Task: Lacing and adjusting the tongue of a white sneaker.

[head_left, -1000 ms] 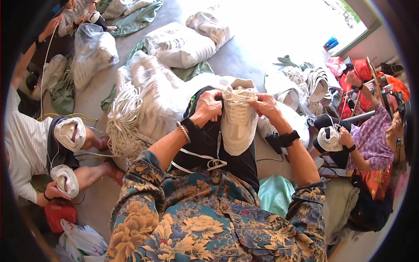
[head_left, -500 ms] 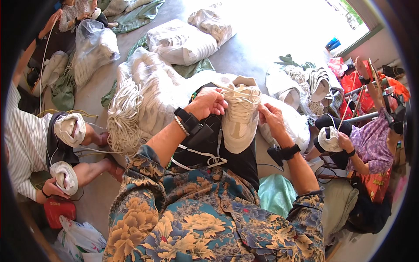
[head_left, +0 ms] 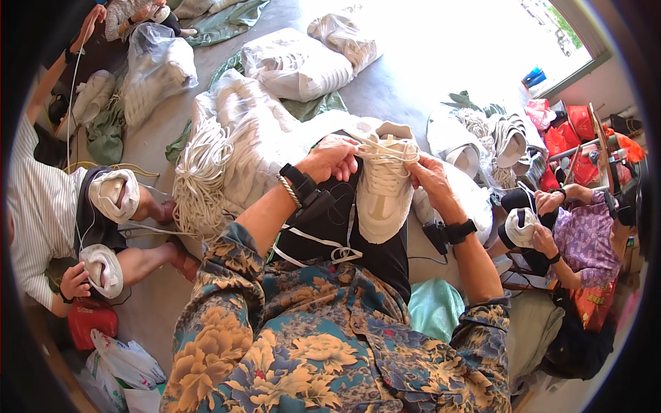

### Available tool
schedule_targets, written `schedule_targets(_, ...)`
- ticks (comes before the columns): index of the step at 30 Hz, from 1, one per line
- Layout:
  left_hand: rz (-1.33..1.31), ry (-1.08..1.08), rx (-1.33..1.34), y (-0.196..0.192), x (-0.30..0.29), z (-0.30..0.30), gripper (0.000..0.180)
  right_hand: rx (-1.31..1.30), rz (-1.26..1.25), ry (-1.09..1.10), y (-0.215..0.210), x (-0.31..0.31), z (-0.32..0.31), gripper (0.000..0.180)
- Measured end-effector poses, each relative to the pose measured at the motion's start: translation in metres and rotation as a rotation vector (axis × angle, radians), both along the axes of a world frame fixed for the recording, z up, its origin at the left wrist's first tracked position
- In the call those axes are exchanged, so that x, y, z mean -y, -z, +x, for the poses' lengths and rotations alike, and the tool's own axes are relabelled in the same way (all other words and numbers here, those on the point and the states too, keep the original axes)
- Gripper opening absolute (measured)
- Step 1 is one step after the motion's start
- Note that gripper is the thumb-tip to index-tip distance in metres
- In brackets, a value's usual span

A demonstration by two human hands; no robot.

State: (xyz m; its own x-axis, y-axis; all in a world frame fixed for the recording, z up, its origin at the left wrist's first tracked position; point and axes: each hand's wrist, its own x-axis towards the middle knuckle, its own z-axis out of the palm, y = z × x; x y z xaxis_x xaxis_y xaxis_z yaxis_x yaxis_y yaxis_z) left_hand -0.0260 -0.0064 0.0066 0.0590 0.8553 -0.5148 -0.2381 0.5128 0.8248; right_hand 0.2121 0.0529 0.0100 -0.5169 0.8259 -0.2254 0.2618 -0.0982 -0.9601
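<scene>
A cream-white lace-up sneaker (head_left: 383, 206) rests over my dark-trousered lap, toe toward me. Its white shoelace (head_left: 389, 153) zigzags up the tongue and loops loosely near the top. My left hand (head_left: 332, 158) is closed at the shoe's upper left, thumb and fingers pinched on the lace. At the upper right side of the shoe, my right hand (head_left: 432, 177) is closed too, fingertips against the lacing edge; they appear to grip the lace, though the exact spot is partly hidden. A loose white lace (head_left: 341, 253) lies across my lap.
A bundle of white laces (head_left: 200, 172) hangs over bagged shoes (head_left: 244, 127) ahead left. More bagged shoes (head_left: 296, 65) lie on the floor farther off. Co-workers sit at both sides with white shoes (head_left: 113, 196) on their knees. Stacked shoe pieces (head_left: 506, 141) stand ahead right.
My right hand has risen along the shoe's side to the upper lacing. My left hand stays pinched. The right co-worker's raised hand has come down; the left co-worker's hand has opened off a shoe.
</scene>
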Motion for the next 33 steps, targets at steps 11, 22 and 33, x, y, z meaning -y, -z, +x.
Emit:
schedule_targets(11,0.175,0.106,0.083,0.015,0.007,-0.004,0.012,-0.029,-0.082,0.049,0.003,-0.001,-0.001,0.017)
schedule_targets(22,0.151,0.176,-0.016,0.012,0.017,0.0,0.021,-0.477,-0.291,0.146,0.032,0.006,0.016,0.01)
schedule_targets(33,0.152,0.01,-0.047,0.006,0.013,-0.002,0.025,-0.341,-0.201,0.26,0.013,0.003,0.008,0.022)
